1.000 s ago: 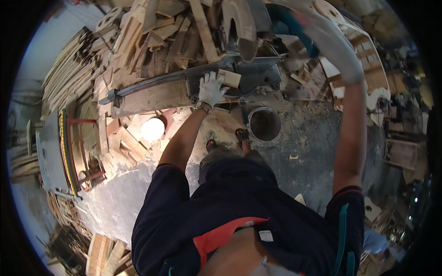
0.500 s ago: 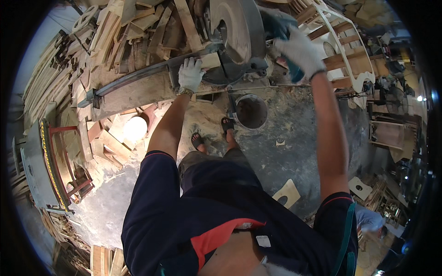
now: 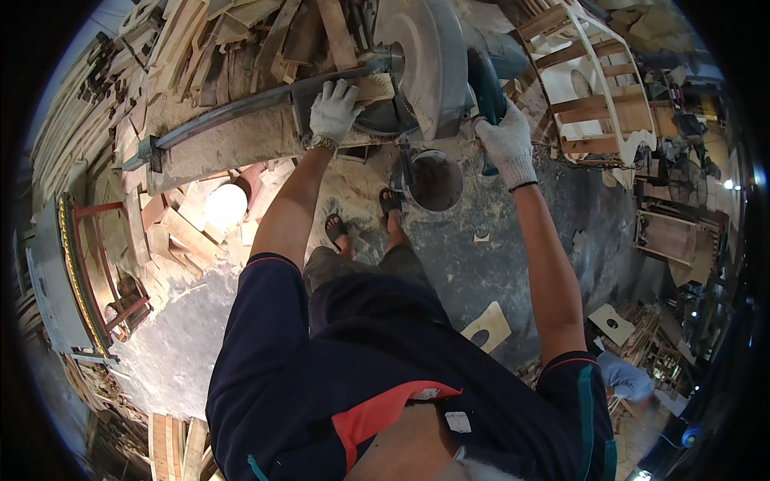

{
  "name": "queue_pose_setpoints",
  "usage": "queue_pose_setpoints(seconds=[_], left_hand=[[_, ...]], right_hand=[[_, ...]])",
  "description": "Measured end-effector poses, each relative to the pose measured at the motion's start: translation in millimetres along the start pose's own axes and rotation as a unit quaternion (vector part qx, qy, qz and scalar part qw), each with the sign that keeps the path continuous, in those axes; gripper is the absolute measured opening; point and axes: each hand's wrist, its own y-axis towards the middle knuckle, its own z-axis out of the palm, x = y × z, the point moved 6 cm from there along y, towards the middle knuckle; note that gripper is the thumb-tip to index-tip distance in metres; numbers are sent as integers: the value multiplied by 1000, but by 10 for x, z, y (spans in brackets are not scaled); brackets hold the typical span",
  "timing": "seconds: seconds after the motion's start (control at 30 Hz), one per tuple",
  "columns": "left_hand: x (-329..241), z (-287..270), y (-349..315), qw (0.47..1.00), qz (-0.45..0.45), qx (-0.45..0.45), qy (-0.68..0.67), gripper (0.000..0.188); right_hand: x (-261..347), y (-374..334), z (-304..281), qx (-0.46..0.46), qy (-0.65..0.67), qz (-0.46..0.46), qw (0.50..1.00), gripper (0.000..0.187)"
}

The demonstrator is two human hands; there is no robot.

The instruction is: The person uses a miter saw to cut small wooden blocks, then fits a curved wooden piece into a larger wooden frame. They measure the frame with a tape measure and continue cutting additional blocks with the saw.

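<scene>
Eleven o'clock: the left hand (image 3: 333, 111) is set against the wood block (image 3: 375, 89) at twelve, apparently to steady it; whether its fingers grip can't be told. Toward two, the teal mitre-saw handle (image 3: 486, 86) is gripped by the right hand (image 3: 507, 146), presumably for control.

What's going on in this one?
A person stands at a saw. Their gloved right grip holds its teal handle; their gloved left grip is at the left end of a wood block, seemingly steadying it. The block lies on the saw's bed, left of the guard. Whether it is being cut cannot be seen.
</scene>
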Motion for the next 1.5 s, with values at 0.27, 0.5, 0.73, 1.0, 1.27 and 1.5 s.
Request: queue_pose_setpoints(seconds=[0.27, 0.5, 0.73, 1.0, 1.27, 1.5], left_hand=[[-29, -33, 21, 999, 18, -38, 1, 42], [18, 53, 41, 1000, 12, -18, -6, 40], [20, 74, 39, 1000, -3, 9, -20, 40], [20, 69, 50, 999, -10, 23, -21, 40], [17, 75, 27, 999, -9, 33, -21, 39], [3, 17, 35, 999, -14, 28, -24, 40]], right_hand=[[-12, 21, -13, -29, -25, -24, 999, 42], [-37, -10, 12, -24, -12, -20, 999, 40], [-58, -46, 55, -39, -2, -26, 999, 37], [-204, -15, 118, -53, 3, -31, 998, 39], [-187, -3, 151, -41, -11, -39, 998, 49], [-192, -7, 146, -45, -7, 5, 999, 42]])
